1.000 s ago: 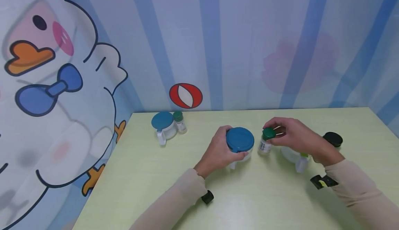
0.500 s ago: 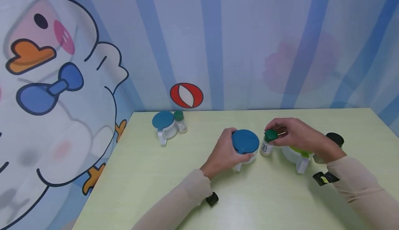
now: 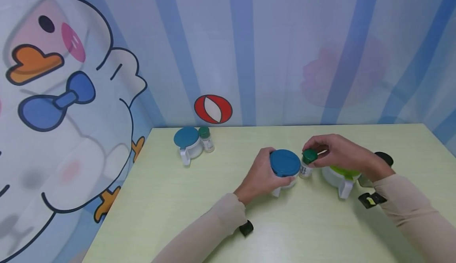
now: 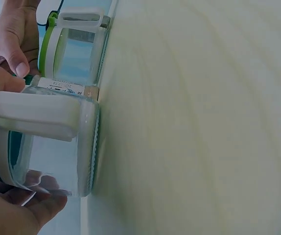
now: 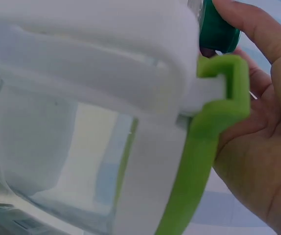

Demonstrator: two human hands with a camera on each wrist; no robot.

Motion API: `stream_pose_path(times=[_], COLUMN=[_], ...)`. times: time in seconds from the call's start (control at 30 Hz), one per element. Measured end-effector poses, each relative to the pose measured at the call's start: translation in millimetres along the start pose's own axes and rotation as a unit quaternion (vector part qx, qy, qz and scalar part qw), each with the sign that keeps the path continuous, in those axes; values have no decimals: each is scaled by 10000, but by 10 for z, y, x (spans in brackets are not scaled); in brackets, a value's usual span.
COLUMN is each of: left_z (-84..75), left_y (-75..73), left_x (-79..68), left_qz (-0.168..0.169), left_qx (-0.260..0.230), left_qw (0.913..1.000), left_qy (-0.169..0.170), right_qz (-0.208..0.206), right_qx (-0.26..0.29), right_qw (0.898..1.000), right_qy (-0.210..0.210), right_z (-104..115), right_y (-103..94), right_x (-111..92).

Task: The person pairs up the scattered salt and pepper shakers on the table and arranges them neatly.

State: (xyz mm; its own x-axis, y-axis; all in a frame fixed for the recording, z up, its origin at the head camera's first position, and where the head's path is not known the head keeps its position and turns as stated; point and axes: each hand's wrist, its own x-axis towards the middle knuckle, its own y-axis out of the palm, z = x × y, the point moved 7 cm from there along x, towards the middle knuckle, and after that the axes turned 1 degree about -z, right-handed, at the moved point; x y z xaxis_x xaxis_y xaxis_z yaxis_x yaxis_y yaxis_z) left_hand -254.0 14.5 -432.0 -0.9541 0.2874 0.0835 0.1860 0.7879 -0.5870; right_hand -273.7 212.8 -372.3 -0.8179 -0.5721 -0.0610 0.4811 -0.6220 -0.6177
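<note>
My left hand [image 3: 261,176] grips a clear glass jar [image 3: 285,162] with a blue lid and white handle, thumb and fingers around its sides. In the left wrist view the jar's ribbed base [image 4: 92,152] is right at the tabletop. Just right of it stands a small spice bottle [image 3: 305,172] with a printed label and a green cap. My right hand [image 3: 335,152] pinches that cap [image 5: 219,29] between thumb and fingers. Jar and bottle stand side by side, overlapping in the left wrist view. The bottle's far side is hidden.
A jar with a lime-green lid [image 3: 335,179] and white handle stands under my right wrist, with a black-lidded container [image 3: 384,158] behind it. At the back left, another blue-lidded jar [image 3: 187,137] sits against a second green-capped bottle [image 3: 206,140]. A printed curtain [image 3: 278,57] rises behind the table.
My left hand has moved the blue-lidded jar to the right, closing the gap to the spice bottle. My right hand has stayed on the bottle's cap, shifting only slightly.
</note>
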Motion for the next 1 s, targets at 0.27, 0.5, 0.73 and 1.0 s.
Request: stream_pose_path(times=[0.27, 0.5, 0.73, 1.0], left_z=[13, 40, 77, 103], left_y=[38, -10, -30, -29], left_x=[-14, -64, -81, -65], left_qz=[375, 782, 1010, 888], left_qx=[-413, -870, -1006, -994], left_qw=[9983, 9931, 9898, 9911], left_qy=[-194, -94, 44, -32], right_qz=[183, 215, 279, 282], right_qx=[-85, -143, -110, -223], right_qw=[9998, 9997, 9995, 9993], right_qy=[-16, -56, -45, -60], right_z=[21, 13, -10, -11], right_y=[1, -4, 2, -3], right_x=[25, 36, 42, 41])
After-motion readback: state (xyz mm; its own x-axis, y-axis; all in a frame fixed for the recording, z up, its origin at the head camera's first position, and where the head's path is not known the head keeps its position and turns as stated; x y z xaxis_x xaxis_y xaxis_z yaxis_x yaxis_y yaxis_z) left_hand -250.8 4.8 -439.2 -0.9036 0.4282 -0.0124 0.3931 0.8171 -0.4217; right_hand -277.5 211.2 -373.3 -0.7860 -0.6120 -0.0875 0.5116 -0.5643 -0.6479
